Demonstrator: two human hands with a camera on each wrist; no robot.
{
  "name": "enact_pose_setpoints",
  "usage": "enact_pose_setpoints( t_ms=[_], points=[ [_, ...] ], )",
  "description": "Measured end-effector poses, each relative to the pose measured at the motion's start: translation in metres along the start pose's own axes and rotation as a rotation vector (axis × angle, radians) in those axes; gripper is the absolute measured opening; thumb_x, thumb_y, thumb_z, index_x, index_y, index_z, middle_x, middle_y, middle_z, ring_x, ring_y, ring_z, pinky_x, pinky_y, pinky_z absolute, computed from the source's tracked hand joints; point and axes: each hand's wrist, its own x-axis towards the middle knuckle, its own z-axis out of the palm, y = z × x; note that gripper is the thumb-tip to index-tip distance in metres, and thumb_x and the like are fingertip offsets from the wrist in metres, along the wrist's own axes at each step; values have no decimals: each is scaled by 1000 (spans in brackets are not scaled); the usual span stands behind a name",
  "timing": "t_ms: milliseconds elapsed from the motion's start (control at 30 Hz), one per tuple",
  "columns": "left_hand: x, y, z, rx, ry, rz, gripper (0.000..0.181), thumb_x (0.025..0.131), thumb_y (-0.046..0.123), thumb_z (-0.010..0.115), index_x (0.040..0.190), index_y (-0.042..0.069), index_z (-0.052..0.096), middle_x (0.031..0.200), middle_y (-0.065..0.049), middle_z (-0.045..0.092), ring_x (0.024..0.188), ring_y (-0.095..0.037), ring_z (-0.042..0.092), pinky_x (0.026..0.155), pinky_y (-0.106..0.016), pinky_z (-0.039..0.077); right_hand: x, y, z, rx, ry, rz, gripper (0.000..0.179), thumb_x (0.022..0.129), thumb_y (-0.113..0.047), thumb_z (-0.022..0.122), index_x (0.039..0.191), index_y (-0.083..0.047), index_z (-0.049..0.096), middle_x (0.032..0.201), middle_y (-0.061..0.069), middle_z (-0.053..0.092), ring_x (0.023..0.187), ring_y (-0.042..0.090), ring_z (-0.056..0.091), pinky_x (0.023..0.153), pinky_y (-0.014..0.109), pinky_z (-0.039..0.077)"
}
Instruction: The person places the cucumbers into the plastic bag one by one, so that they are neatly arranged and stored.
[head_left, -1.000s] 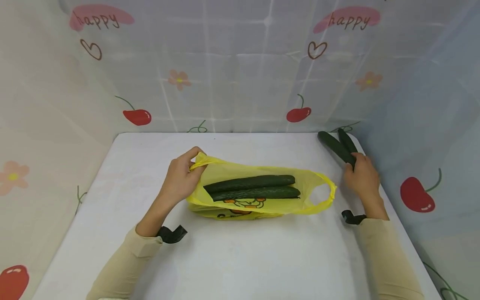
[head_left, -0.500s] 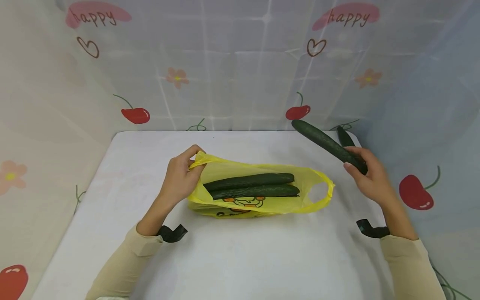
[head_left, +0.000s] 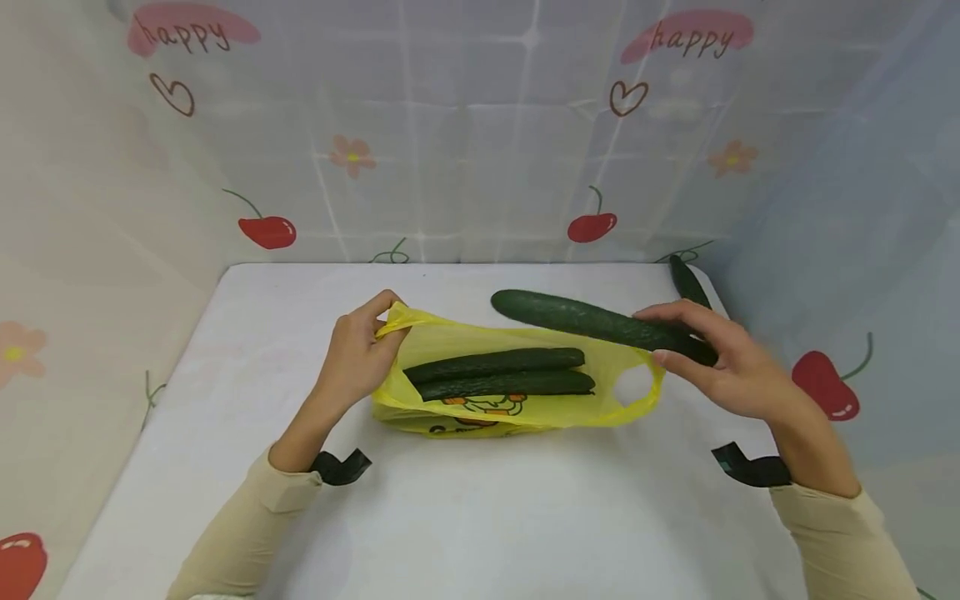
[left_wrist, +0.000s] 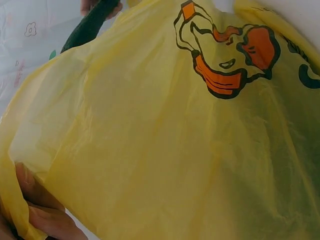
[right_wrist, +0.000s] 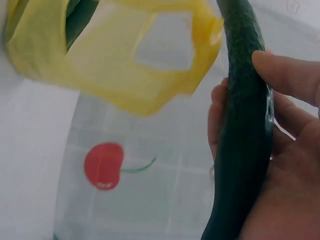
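A yellow plastic bag (head_left: 450,337) lies on the table with its mouth held wide, two cucumbers (head_left: 495,363) side by side inside. My left hand (head_left: 358,350) pinches the bag's left handle; in the left wrist view its fingers (left_wrist: 50,220) grip the yellow edge and the bag's printed side fills the picture. My right hand (head_left: 727,358) holds another cucumber (head_left: 570,317) near its right end, thumb and fingers on either side of it. That cucumber hangs above the bag's far edge, pointing left. In the right wrist view the held cucumber (right_wrist: 245,120) passes beside the bag's loop handle (right_wrist: 200,50).
One more cucumber (head_left: 688,282) lies at the table's far right corner, behind the right hand. The white table (head_left: 480,517) is bordered by printed curtains (head_left: 465,167) at the back and sides.
My right hand has lifted one cucumber from the pair at the far right corner and carried it left to the bag, turning it nearly level. My left hand keeps its hold.
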Motion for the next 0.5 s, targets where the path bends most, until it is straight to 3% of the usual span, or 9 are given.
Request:
enact_pose_setpoints(
  t_ms=[100,267,367,500],
  points=[
    [-1,0,-3,-1,-12,-23,10,98,16,54,95,25,54,60,-1,46,41,-13,44,39,-22,31,16,-13,12,-1,-111,-49,54,85,6,69,134,-14,55,129,-1,60,115,8,56,97,13,43],
    [0,-1,-4,-35,-43,-60,10,97,14,55,95,23,54,66,-6,54,44,-14,48,41,-22,34,39,-30,38,-192,-243,-32,42,95,-18,65,134,-28,52,129,-18,56,113,-2,53,92,18,47],
    [-1,1,-3,-54,-53,-80,10,97,14,56,96,23,55,68,-9,58,44,-15,48,41,-22,35,51,-34,57,-308,-264,-41,40,97,-24,63,134,-30,52,126,-20,55,107,-3,53,85,25,50],
    [-2,2,-2,-68,-60,-96,9,97,14,57,96,23,55,69,-6,59,43,-15,47,41,-22,34,61,-32,84,-380,-264,-60,38,98,-25,60,135,-29,52,124,-17,56,102,0,54,81,27,52]
  ],
)
